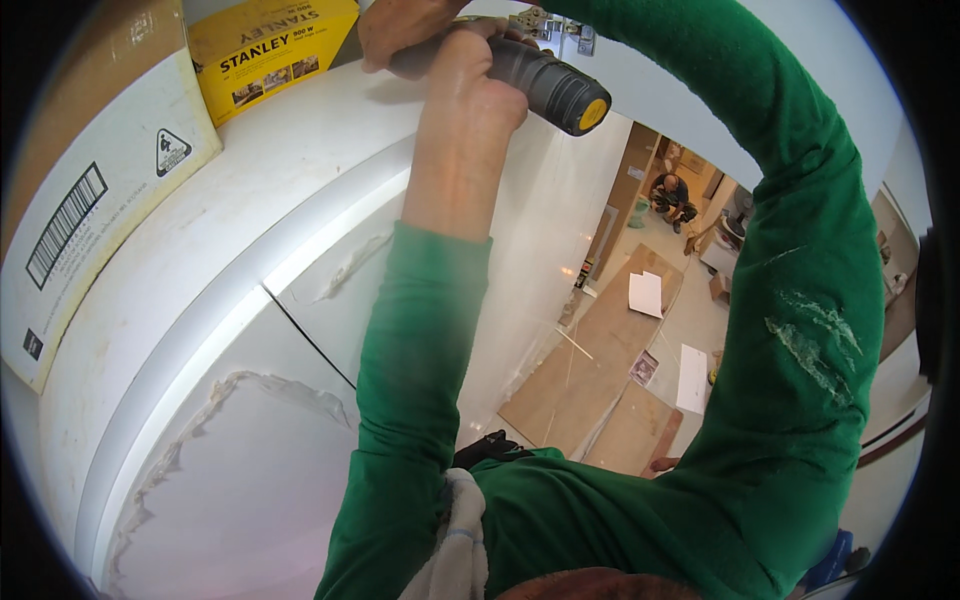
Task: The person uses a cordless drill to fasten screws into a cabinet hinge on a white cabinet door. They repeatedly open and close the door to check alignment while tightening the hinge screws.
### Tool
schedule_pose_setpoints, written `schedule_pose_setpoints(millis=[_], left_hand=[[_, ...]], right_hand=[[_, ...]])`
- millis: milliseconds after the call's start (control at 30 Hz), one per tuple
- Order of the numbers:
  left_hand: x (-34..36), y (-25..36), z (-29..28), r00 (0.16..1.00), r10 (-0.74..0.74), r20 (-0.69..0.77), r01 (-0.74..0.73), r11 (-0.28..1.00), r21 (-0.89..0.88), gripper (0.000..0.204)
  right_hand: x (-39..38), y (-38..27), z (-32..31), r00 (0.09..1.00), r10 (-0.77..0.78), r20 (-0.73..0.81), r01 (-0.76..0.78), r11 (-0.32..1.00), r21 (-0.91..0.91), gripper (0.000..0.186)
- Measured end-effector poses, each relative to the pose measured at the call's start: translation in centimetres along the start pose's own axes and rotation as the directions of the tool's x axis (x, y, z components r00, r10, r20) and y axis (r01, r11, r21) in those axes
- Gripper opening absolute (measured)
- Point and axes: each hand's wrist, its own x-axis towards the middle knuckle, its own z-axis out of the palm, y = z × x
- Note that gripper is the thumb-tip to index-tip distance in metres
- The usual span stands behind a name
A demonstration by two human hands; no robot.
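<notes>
A black, round-bodied power tool (555,90) with a yellow end cap lies across the top of the view, its capped end toward the lower right. My left hand (470,65) comes up from below and is closed on its body, with the fingers partly hidden behind the wrist. My right arm bends over the top edge, and my right hand (408,28) appears cut off there, curled over the tool's other end. Just beyond the tool, a metal hinge-like fitting (582,38) sits against a white panel. The tool's working end is hidden by my hands.
At upper left, a yellow printed box (285,60) and a large white-and-brown carton (110,190) stand on a white ledge (230,190). Light strips the ledge's edge. Far below right are brown boards (590,350), white sheets (692,378) and a crouching person (672,195).
</notes>
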Motion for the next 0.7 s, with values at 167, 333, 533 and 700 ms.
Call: schedule_pose_setpoints(millis=[167,333,533,700], left_hand=[[0.8,0.1,0.3,1.0,0.021,0.016,-0.021,1.0,-0.004,0.03],[0.5,0.4,0.0,1.0,-0.015,0.003,0.015,0.989,-0.145,0.026],[0.2,0.9,-0.5,0.999,-0.037,0.017,0.038,0.997,-0.07,0.024],[0.5,0.6,-0.6,0.998,0.011,0.058,-0.008,0.998,-0.059,0.022]], right_hand=[[0.3,0.5,-0.1,1.0,0.005,-0.007,-0.004,1.0,0.025,0.041],[0.7,1.0,-0.6,1.0,-0.005,0.001,0.005,0.999,0.039,0.041],[0.8,1.2,-0.5,1.0,-0.001,-0.001,0.001,0.998,0.061,0.041],[0.7,1.1,-0.3,1.0,0.004,0.003,-0.005,0.998,0.067,0.041]])
